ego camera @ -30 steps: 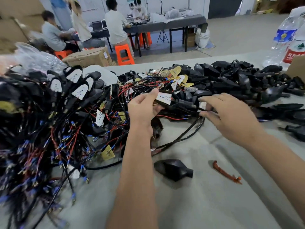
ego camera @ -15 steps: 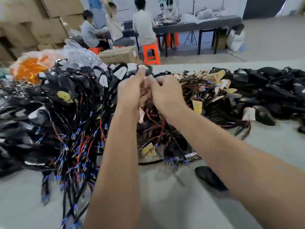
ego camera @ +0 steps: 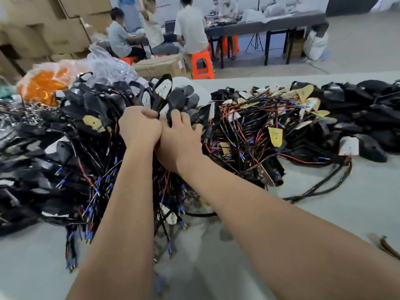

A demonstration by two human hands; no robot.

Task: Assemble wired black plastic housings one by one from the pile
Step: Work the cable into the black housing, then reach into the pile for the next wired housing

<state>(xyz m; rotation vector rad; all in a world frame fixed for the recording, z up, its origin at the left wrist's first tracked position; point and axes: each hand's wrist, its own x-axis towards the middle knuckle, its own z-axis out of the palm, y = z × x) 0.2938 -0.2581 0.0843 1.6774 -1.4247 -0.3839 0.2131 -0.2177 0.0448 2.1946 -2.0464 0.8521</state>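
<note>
Left hand [ego camera: 138,126] fisted, right hand [ego camera: 179,135] gripping one black housing [ego camera: 184,94], pile [ego camera: 249,131] uncountable.

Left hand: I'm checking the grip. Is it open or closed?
Closed. The left hand is fisted, fingers curled over, beside the right hand above the wired housings; what it grips is hidden.

A single wide-angle head view looks forward and down from the person's head, close above both forearms, across the grey table [ego camera: 324,213] and its pile of wired housings [ego camera: 249,131], out to a far worktable [ego camera: 264,22] beyond.
</note>
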